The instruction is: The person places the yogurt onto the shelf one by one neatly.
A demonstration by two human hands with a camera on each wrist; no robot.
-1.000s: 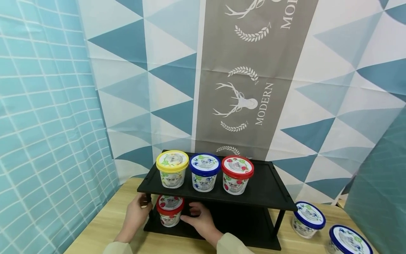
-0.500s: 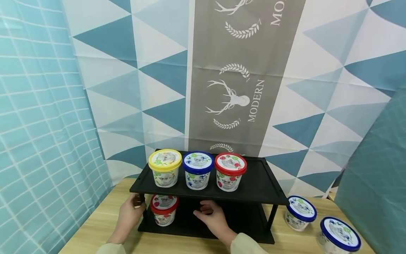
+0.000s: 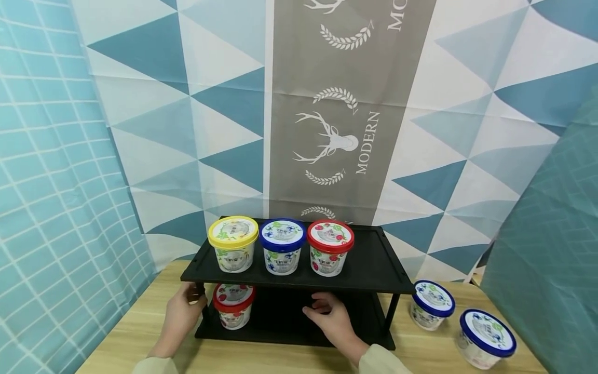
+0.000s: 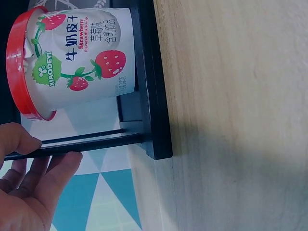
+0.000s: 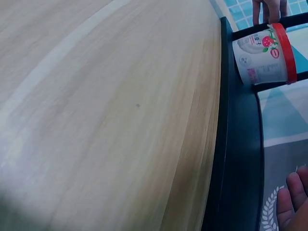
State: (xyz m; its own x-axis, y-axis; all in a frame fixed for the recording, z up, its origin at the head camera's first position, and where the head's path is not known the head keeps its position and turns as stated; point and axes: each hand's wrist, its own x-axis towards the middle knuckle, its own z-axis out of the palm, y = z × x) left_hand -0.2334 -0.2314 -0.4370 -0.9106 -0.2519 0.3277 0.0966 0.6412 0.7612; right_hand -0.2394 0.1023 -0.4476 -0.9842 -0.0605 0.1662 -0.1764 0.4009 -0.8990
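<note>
A black two-tier shelf [image 3: 366, 257] stands on the table. My left hand [image 3: 181, 311] grips its left front post [image 4: 108, 141], thumb on one side and fingers on the other in the left wrist view. Right beside that post, on the lower tier, a red-lidded tub of strawberry milk drink [image 4: 89, 55] stands upright. My right hand [image 3: 334, 318] is in front of the lower tier, to the right of this tub, its fingers loosely bent with nothing between them. In the right wrist view, only some fingertips [image 5: 285, 202] show at the lower right corner.
On the upper tier, a yellow-lidded tub [image 3: 234, 244], a blue-lidded tub [image 3: 282, 246] and a red-lidded tub [image 3: 329, 248] stand in a row. Two more blue-lidded tubs, a nearer one [image 3: 486, 340] and a farther one [image 3: 432, 305], stand on the wooden table [image 3: 275, 361] right of the shelf.
My right hand has let go of the red-lidded tub on the lower tier and moved away to the right. My left hand stays at the post. The head view has turned slightly right.
</note>
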